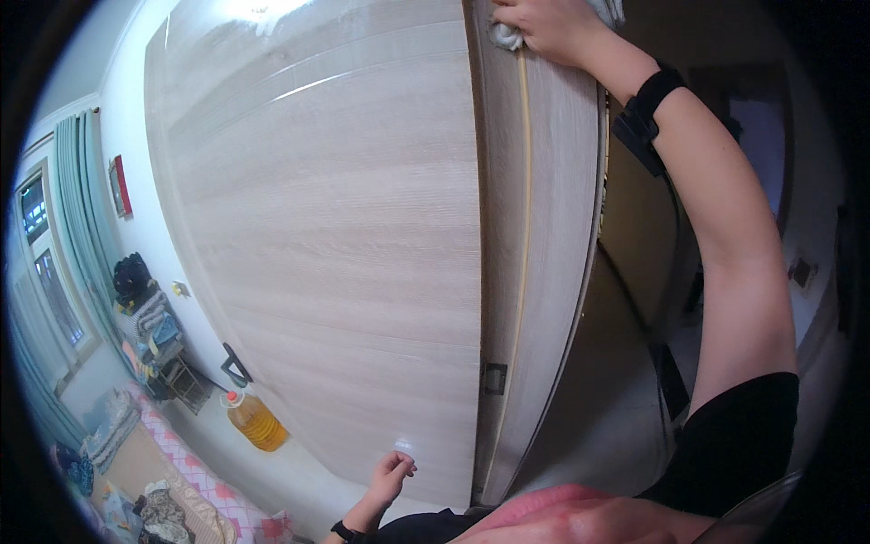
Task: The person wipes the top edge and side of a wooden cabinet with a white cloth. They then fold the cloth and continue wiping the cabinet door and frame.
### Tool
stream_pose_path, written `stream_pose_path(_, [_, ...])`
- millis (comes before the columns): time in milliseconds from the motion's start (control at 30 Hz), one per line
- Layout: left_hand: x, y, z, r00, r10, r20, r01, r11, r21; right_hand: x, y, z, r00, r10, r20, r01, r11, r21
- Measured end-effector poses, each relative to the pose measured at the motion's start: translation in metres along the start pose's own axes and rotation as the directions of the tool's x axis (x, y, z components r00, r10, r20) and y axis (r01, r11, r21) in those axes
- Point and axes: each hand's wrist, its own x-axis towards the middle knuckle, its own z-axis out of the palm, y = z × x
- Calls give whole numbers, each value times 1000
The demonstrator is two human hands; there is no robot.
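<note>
A pale wood-grain door (pixel 335 236) stands open before me, beside its matching door frame (pixel 557 199). High on that frame, my right hand (pixel 553 32) is closed on a whitish cloth (pixel 505 34) and presses it to the wood; part of the cloth shows behind the wrist. Low down by the door's lower part is my left hand (pixel 391 473), its fingers curled in with nothing visible in them. Whether it touches the door I cannot tell. A dark door handle (pixel 236 364) sits on the door's left edge, and a metal strike plate (pixel 495 378) on the frame.
A large bottle of yellow oil (pixel 256 422) with a red cap stands on the floor past the handle. At the left are a bed (pixel 195 467) with clothes on it, a chair (pixel 188 385) piled with folded things, and a green curtain (pixel 86 199). A dim passage lies right.
</note>
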Motion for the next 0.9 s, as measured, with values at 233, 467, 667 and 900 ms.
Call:
stream_pose_path(233, [16,-2,33,992,51,115,-58,997,55,1,-33,-30,937,6,348,18,998,-64])
stream_pose_path(467, [23,-4,61,972,84,218,-85,996,-4,-34,-62,-35,965,-126,229,85,980,180])
stream_pose_path(667, [23,-22,49,996,68,63,-68,998,-12,-41,-28,-7,999,-23,23,15,960,279])
stream_pose_path(900, [18,-40,14,996,75,-40,-66,981,183,25,-1,-1,957,231,176,-249,965,86])
